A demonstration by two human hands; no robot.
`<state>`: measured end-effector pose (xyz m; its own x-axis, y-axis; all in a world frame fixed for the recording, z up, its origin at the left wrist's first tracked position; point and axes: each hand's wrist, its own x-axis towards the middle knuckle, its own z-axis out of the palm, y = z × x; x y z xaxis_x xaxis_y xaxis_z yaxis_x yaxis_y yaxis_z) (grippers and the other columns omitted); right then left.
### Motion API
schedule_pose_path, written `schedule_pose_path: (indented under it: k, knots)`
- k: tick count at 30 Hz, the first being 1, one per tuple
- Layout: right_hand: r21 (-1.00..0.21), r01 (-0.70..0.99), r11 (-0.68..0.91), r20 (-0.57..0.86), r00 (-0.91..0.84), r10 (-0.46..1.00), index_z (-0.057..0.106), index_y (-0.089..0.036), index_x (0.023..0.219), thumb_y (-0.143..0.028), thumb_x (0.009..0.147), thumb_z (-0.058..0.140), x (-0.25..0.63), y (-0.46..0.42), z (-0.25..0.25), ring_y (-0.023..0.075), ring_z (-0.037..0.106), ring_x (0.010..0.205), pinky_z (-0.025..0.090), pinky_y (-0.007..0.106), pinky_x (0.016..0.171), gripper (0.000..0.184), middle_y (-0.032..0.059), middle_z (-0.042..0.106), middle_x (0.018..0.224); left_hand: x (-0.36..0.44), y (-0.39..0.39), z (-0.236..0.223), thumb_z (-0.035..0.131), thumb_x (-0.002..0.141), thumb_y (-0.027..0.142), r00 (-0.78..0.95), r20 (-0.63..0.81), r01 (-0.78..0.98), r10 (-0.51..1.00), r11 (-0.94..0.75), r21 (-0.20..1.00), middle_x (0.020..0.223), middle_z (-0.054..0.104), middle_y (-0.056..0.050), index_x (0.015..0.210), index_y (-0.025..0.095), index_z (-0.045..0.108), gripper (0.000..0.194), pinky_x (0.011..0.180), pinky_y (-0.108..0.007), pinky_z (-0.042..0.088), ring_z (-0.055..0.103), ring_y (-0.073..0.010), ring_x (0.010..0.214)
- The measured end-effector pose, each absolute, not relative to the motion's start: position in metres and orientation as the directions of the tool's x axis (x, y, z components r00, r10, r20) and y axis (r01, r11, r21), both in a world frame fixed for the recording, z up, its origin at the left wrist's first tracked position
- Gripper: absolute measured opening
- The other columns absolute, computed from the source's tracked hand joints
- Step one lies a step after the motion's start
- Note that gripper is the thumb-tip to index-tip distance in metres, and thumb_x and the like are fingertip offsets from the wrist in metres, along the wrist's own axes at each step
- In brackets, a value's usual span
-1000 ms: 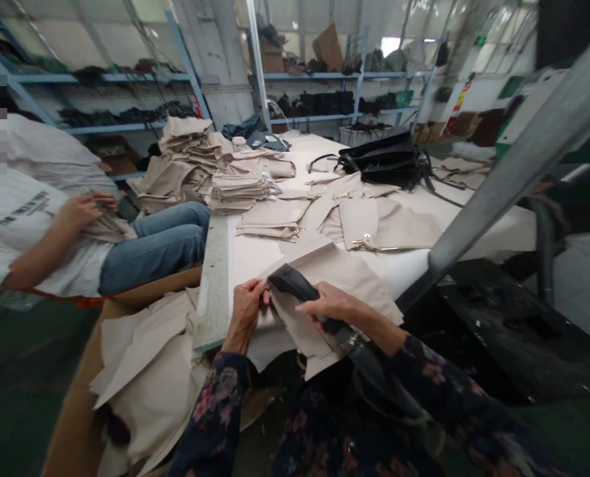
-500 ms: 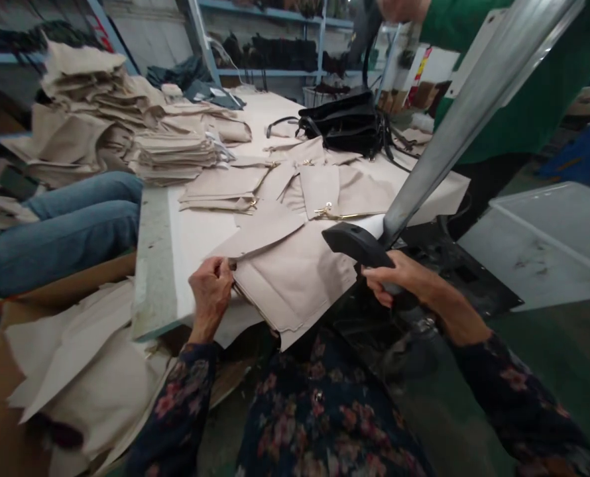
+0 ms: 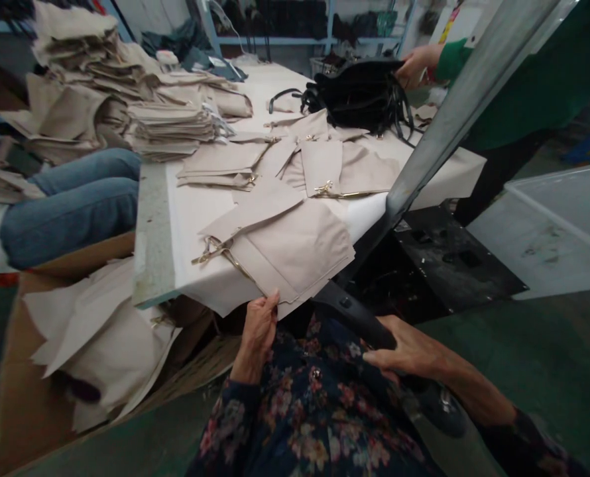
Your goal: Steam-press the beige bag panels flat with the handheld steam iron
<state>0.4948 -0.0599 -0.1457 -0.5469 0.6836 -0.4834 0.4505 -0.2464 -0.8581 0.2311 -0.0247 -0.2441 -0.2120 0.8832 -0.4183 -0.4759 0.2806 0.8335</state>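
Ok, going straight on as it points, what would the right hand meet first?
The black tool in the right hand leads, probably meeting the beige piece the left hand holds; depth is unclear, so it might pass below.

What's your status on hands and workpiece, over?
Left hand pinching near edge of zippered beige panel; right hand gripping black handheld tool. Panel lying on table, gold zip hardware toward left. Slanted metal pole rises at right.

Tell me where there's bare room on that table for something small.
Pale tabletop shows between the worn left edge and the nearest beige piece, and farther back between the dark cloth and black bag. Mid-table is crowded with overlapping pieces; stacks fill the back left.
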Motion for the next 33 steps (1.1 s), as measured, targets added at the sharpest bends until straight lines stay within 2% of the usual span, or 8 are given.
schedule_pose_path:
  k: [3,7,12,16,21,26,33]
  knots:
    - [-0.853,0.468,-0.23,-0.489,-0.566,0.664,0.053,-0.015,0.078,-0.031,0.079,0.066,0.483,-0.064,-0.147,0.0101,0.051,0.047,0.035,0.016,0.043,0.02,-0.004,0.057,0.055,0.231,-0.016,-0.237,0.088,0.05,0.037,-0.148,-0.4,-0.554,0.905,0.26,0.791,0.053,0.059,0.0,0.054,0.013,0.059,0.038,0.059,-0.023,0.045,0.054,-0.0103,0.053]
    - [-0.867,0.461,-0.19,-0.461,-0.596,0.658,0.054,-0.016,0.079,-0.029,0.08,0.064,0.459,-0.052,-0.146,0.0107,0.051,0.045,0.036,0.017,0.041,0.017,-0.0042,0.057,0.054,0.231,-0.017,-0.234,0.088,0.053,0.029,-0.086,-0.371,-0.618,0.925,0.242,0.748,0.06,0.066,-0.004,0.059,0.01,0.064,0.031,0.063,-0.023,0.049,0.061,-0.0125,0.059]
    - [-0.903,0.407,-0.137,-0.378,-0.603,0.703,0.053,-0.016,0.074,-0.028,0.079,0.062,0.44,-0.034,-0.146,0.011,0.052,0.043,0.037,0.017,0.04,0.016,-0.0032,0.057,0.052,0.232,-0.018,-0.234,0.081,0.064,0.022,0.04,-0.393,-0.699,0.919,0.307,0.646,0.073,0.072,-0.008,0.072,0.008,0.069,0.02,0.068,-0.025,0.054,0.066,-0.0154,0.067]
    - [-0.884,0.44,-0.157,-0.413,-0.581,0.701,0.052,-0.016,0.075,-0.028,0.078,0.064,0.453,-0.043,-0.142,0.0108,0.052,0.043,0.038,0.017,0.04,0.017,-0.0033,0.057,0.052,0.231,-0.014,-0.229,0.073,0.074,0.024,0.023,-0.371,-0.742,0.928,0.264,0.616,0.079,0.073,-0.009,0.08,0.01,0.07,0.016,0.072,-0.03,0.056,0.068,-0.0194,0.074]
    - [-0.875,0.441,-0.199,-0.445,-0.572,0.689,0.053,-0.016,0.075,-0.028,0.078,0.063,0.454,-0.053,-0.143,0.0105,0.051,0.042,0.038,0.017,0.039,0.016,-0.0042,0.056,0.051,0.227,-0.011,-0.23,0.076,0.07,0.025,-0.035,-0.338,-0.732,0.94,0.206,0.65,0.078,0.072,-0.009,0.076,0.009,0.069,0.019,0.074,-0.028,0.055,0.068,-0.0181,0.074]
    - [-0.904,0.383,-0.189,-0.395,-0.58,0.712,0.054,-0.016,0.075,-0.03,0.077,0.063,0.436,-0.039,-0.146,0.0103,0.051,0.043,0.038,0.017,0.039,0.017,-0.0041,0.055,0.053,0.221,-0.011,-0.233,0.081,0.064,0.028,-0.136,-0.338,-0.67,0.931,0.165,0.724,0.077,0.072,-0.007,0.072,0.01,0.068,0.024,0.07,-0.023,0.054,0.065,-0.0144,0.07]
    - [-0.9,0.364,-0.239,-0.411,-0.527,0.744,0.053,-0.016,0.074,-0.028,0.076,0.065,0.48,-0.051,-0.151,0.0101,0.052,0.043,0.038,0.016,0.04,0.017,-0.0034,0.058,0.052,0.202,-0.002,-0.228,0.082,0.061,0.035,-0.292,-0.296,-0.449,0.909,0.143,0.882,0.056,0.059,0.002,0.06,0.017,0.061,0.028,0.056,-0.023,0.05,0.055,-0.013,0.058]
